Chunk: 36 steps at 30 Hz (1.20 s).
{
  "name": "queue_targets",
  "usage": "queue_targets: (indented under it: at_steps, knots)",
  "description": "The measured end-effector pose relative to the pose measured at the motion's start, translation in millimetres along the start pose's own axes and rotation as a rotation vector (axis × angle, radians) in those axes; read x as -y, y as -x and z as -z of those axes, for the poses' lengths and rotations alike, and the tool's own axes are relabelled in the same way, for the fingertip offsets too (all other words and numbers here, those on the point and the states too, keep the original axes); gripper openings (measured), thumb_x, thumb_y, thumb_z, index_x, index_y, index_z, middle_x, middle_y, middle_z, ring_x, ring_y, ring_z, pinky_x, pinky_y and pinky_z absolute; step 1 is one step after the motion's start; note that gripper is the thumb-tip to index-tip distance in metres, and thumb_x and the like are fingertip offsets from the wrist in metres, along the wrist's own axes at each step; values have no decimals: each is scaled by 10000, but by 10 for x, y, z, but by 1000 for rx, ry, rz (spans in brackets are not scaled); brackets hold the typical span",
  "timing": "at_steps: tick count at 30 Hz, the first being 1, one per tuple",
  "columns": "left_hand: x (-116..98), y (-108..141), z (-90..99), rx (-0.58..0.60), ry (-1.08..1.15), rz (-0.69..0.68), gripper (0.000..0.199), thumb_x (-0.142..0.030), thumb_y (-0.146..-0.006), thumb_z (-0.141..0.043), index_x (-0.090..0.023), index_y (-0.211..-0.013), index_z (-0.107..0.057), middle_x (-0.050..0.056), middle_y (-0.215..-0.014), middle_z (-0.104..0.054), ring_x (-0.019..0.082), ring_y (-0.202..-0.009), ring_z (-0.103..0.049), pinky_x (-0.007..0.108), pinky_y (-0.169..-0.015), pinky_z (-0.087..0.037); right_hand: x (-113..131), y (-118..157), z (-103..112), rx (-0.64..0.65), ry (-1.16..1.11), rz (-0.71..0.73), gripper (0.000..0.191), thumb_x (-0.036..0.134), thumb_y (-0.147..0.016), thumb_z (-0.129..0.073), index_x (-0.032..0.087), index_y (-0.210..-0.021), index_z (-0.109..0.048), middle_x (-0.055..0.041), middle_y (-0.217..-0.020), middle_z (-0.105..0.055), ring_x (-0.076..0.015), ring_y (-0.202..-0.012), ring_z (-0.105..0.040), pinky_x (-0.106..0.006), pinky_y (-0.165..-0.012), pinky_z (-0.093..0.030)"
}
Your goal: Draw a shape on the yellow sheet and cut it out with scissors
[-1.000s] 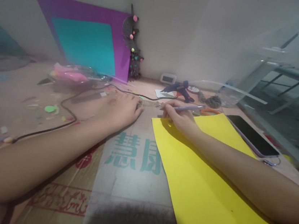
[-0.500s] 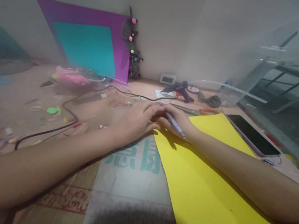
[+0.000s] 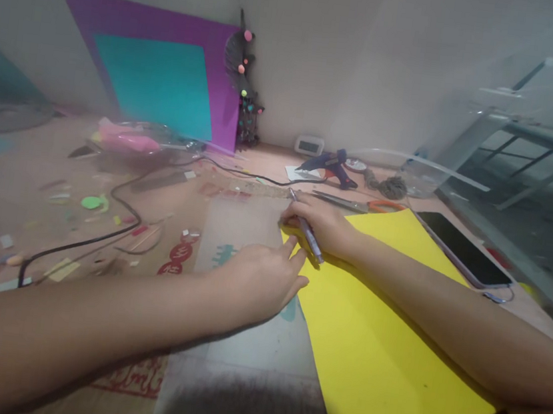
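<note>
A yellow sheet of paper (image 3: 379, 354) lies at a slant on the work surface. My right hand (image 3: 322, 223) rests over its far left corner, fingers closed round a slim pale purple pen (image 3: 311, 239). The pen's back end slopes down toward me. A small dark spot shows by the right fingertips, too small to make out. Just nearer to me, my left hand (image 3: 260, 275) lies along the sheet's left edge, its fingers apart and holding nothing, fingertips over the yellow paper. Beneath both is a printed cardboard surface (image 3: 218, 354) with green and red lettering.
Behind the hands lie scissors (image 3: 342, 202), a glue gun (image 3: 329, 166) with a black cord, and a small white digital clock (image 3: 309, 146). A phone (image 3: 463, 250) lies right. Paper scraps and a green piece (image 3: 91, 202) are scattered left. Purple and turquoise sheets (image 3: 155, 85) lean against the wall.
My left hand has drawn back toward me, away from the right hand, and now lies along the paper's left edge. The pen in my right hand has tilted steeper.
</note>
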<state>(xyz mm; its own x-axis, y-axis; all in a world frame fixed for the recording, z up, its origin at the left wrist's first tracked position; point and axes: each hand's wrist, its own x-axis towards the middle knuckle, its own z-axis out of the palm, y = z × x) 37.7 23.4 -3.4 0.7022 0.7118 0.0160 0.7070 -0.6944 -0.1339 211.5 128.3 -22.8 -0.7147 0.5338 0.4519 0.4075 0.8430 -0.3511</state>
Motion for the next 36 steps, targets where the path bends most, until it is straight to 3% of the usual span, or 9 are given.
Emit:
queue_targets:
  at_steps: [3, 6, 9, 15, 20, 27, 32, 36]
  knots:
    - [-6, 9, 3, -26, -1, -26, 384, -349, -1033, -373, -135, -1264, -592, 140, -1170, -682, 267, -798, -726, 372, -595, -564, 39, -26, 11, 58, 72, 62, 210, 198, -908, -508, 194, -975, -707, -68, -905, -620, -202, -826, -533, -321, -719, -409]
    - [-17, 25, -26, -40, 6, 3, 432, -383, -1033, -365, -113, -1311, -555, 172, -1235, -657, 267, -790, -729, 382, -604, -568, 57, -7, 98, 114, 104, 40, 197, 209, -918, -503, 201, -959, -696, -66, -894, -607, -204, -825, -531, -323, -722, -408]
    - [-19, 27, -37, -35, -2, 16, 489, -405, -1033, -355, -92, -1386, -483, 216, -1342, -599, 275, -807, -736, 389, -611, -573, 40, 22, 142, 97, 105, -8, 196, 203, -914, -497, 204, -935, -692, -64, -882, -596, -205, -830, -537, -324, -737, -414]
    - [-20, 21, -7, -8, -5, 3, 441, -357, -1036, -343, -94, -1337, -528, 169, -1162, -679, 276, -810, -729, 374, -603, -563, 58, -1, 94, 55, 148, 27, 179, 207, -870, -541, 192, -932, -707, -77, -881, -611, -218, -823, -529, -328, -716, -391]
    - [-14, 30, -43, -66, -3, -7, 432, -360, -1026, -373, -101, -1336, -528, 173, -1243, -653, 264, -791, -725, 371, -584, -552, 119, 17, 223, 137, 140, 16, 170, 205, -894, -530, 192, -923, -698, -76, -871, -600, -212, -814, -532, -322, -712, -391]
    - [4, 10, -23, -90, 20, -43, 341, -298, -999, -434, -110, -1235, -592, 143, -1128, -688, 255, -813, -711, 364, -622, -543, 105, -15, 62, 98, 217, 76, 209, 183, -881, -529, 169, -1002, -699, -76, -868, -608, -198, -782, -499, -309, -676, -352]
    - [-7, 12, -27, -59, 13, 1, 410, -344, -1022, -377, -90, -1291, -552, 160, -1103, -682, 249, -741, -707, 359, -550, -517, 143, -3, 163, 126, 157, 10, 161, 201, -862, -579, 201, -958, -708, -74, -891, -620, -217, -820, -535, -319, -704, -377]
    - [-13, 16, -32, -109, -1, -41, 333, -286, -994, -435, -104, -1219, -599, 149, -1072, -686, 241, -760, -700, 346, -550, -512, 135, 9, 142, 82, 180, 0, 161, 219, -854, -579, 209, -951, -708, -68, -863, -612, -218, -787, -521, -323, -689, -369]
